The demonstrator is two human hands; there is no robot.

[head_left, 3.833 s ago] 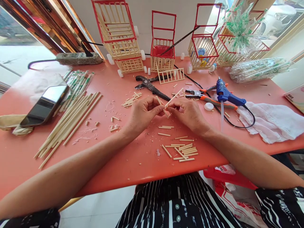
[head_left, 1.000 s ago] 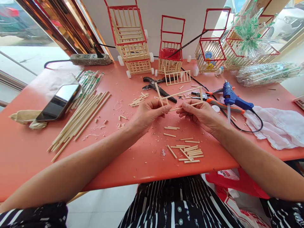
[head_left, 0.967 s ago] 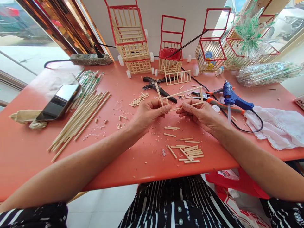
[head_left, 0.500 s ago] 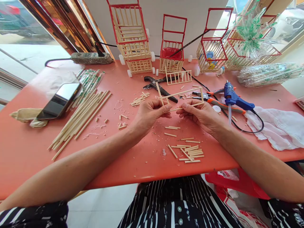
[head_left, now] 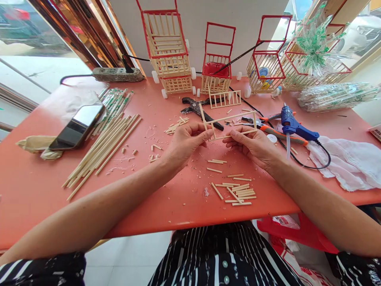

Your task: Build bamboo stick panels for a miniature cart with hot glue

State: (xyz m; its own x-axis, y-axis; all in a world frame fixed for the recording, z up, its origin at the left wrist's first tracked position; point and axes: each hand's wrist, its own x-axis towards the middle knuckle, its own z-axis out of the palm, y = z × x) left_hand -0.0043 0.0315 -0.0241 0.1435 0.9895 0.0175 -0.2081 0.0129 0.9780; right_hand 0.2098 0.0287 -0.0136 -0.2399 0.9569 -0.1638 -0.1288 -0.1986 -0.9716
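Between my two hands a small wooden stick frame is held up over the table. My left hand pinches its left end, where a longer stick slants upward. With thumb and fingers, my right hand grips the lower rail near the right end. Below the hands lie several short cut sticks, some piled and some loose. Just beyond the frame are black-handled pliers and a ladder-like stick panel. A small heap of short sticks is near my left hand.
Long sticks and a phone lie left. A blue glue gun, orange-handled pliers and a white cloth are right. Miniature stick carts line the back, beside a power strip.
The whole view has shifted slightly, with the table's things appearing a little lower and to the right. Both hands keep their hold on the stick frame, which looks almost unchanged.
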